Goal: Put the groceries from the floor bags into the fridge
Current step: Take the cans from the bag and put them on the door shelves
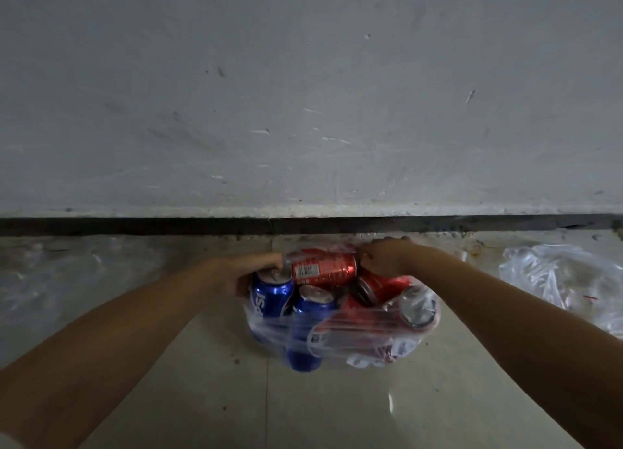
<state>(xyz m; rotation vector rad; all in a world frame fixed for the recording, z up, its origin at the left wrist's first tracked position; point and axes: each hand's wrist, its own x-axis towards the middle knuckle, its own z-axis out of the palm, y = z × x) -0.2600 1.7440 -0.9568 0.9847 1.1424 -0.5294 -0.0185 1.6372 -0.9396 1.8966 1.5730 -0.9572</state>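
A clear thin plastic bag (340, 330) sits on the pale tiled floor (337, 415) by the wall, holding blue Pepsi cans (269, 297) and red cola cans (323, 268). The left hand (236, 273) and right hand (384, 256) pinch its rim with curled fingers. A second clear bag (566, 280) lies right.

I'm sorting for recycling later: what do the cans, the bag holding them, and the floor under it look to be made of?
The cans, such as the red can and the blue can, look like thin glossy printed metal, probably aluminium: bare silvery tops, sharp highlights. The bag looks like thin clear plastic film: see-through, wrinkled, shiny creases. The floor seems glazed tile: smooth pale sheen with straight joints.
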